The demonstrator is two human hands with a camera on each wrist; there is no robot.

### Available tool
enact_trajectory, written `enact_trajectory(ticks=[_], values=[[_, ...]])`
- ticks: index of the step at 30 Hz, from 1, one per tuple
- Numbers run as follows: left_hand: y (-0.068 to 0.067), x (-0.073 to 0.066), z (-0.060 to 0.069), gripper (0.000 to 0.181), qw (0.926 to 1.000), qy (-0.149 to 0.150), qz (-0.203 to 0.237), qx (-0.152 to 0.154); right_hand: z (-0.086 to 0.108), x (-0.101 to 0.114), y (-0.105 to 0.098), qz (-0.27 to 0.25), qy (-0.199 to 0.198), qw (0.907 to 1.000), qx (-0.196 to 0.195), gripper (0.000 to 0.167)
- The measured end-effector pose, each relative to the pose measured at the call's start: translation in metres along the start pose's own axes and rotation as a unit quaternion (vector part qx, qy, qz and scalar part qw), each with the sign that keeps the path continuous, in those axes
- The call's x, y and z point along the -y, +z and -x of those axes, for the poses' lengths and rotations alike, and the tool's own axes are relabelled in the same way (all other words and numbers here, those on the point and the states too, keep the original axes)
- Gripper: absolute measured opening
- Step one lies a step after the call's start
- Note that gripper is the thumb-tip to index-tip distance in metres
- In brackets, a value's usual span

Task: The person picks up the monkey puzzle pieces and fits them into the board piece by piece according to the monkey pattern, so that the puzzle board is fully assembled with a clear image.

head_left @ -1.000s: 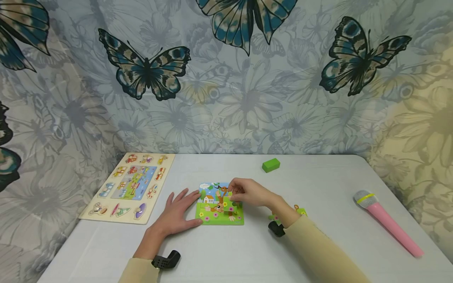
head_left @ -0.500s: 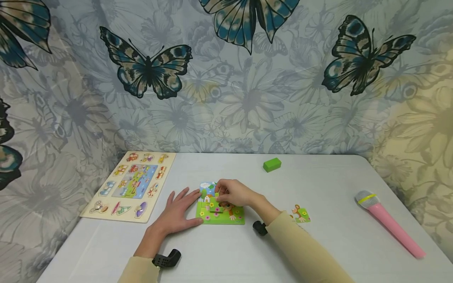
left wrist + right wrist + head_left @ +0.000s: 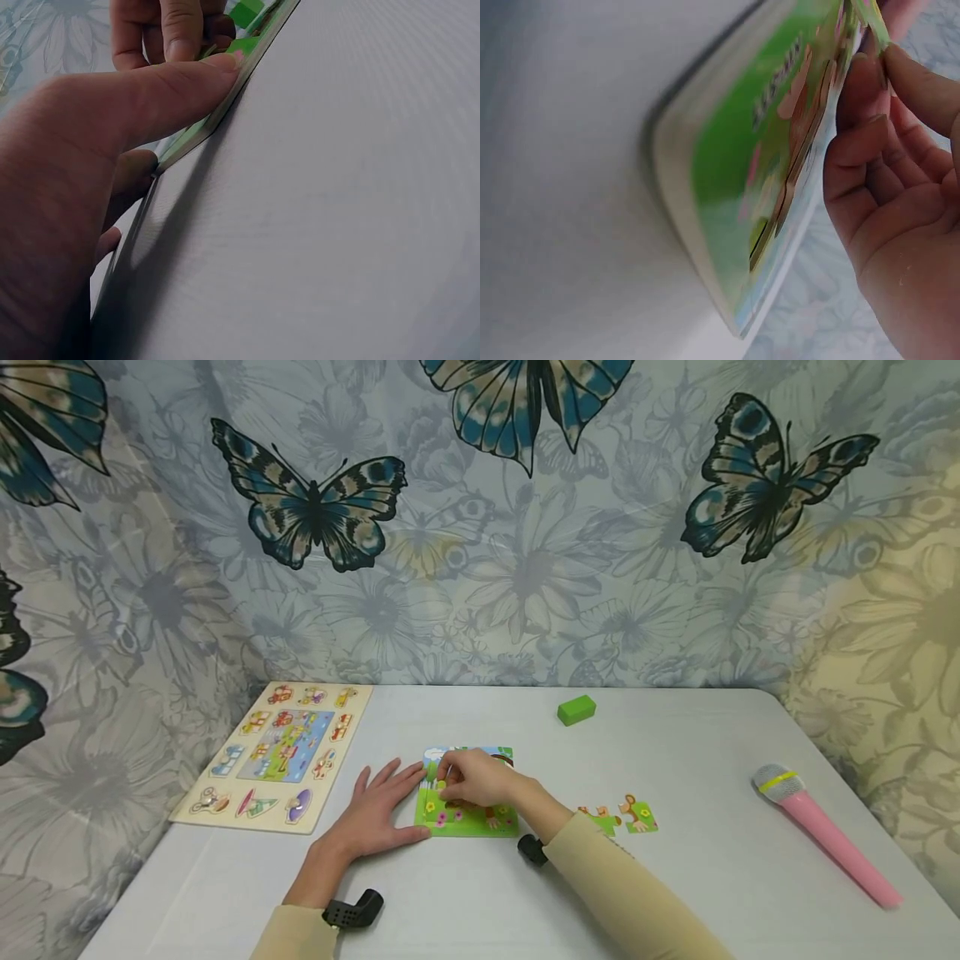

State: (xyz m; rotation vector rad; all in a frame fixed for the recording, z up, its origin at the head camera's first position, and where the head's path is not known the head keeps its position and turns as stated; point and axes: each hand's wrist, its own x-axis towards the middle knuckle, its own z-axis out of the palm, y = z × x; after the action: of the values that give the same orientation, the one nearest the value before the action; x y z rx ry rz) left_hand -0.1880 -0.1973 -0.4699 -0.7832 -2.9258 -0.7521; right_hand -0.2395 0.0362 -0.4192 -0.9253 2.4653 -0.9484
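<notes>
A small picture puzzle board (image 3: 468,830) with a green meadow scene lies flat at the middle of the table. My left hand (image 3: 377,812) rests at its left side, fingers spread, with the thumb (image 3: 176,94) on the board's edge in the left wrist view. Over the board's left part, my right hand (image 3: 482,779) pinches a thin green puzzle piece (image 3: 874,24) between thumb and index finger. The hand hides much of the picture in the head view. Two loose puzzle pieces, one green (image 3: 603,821) and one with a brown figure (image 3: 639,815), lie near the right forearm.
A larger cream puzzle board (image 3: 300,810) with vehicle and toy pictures lies at the left. Toward the back is a green block (image 3: 576,710). A pink microphone (image 3: 836,843) lies at the right on the white table (image 3: 712,752). Behind hangs butterfly-patterned cloth (image 3: 525,568).
My right hand has moved left across the puzzle board with the puzzle piece, uncovering the loose pieces near its forearm. The left hand has stayed in place.
</notes>
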Motion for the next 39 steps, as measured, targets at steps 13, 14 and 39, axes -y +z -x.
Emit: enact_trajectory(ticks=[13, 14, 39], values=[[-0.0019, -0.0027, 0.0009, 0.088, 1.0, 0.001, 0.002, -0.001, 0.0004, 0.0072, 0.0057, 0.043, -0.019, 0.9987, 0.021, 0.018], [-0.0017, -0.0024, 0.001, 0.088, 1.0, 0.0, 0.001, -0.001, 0.0, 0.0072, 0.0061, 0.046, -0.017, 0.9986, 0.021, 0.018], [-0.0022, -0.003, 0.0007, 0.087, 1.0, 0.005, 0.001, -0.004, -0.0048, 0.0033, 0.0053, 0.035, -0.007, 0.9985, 0.043, 0.009]])
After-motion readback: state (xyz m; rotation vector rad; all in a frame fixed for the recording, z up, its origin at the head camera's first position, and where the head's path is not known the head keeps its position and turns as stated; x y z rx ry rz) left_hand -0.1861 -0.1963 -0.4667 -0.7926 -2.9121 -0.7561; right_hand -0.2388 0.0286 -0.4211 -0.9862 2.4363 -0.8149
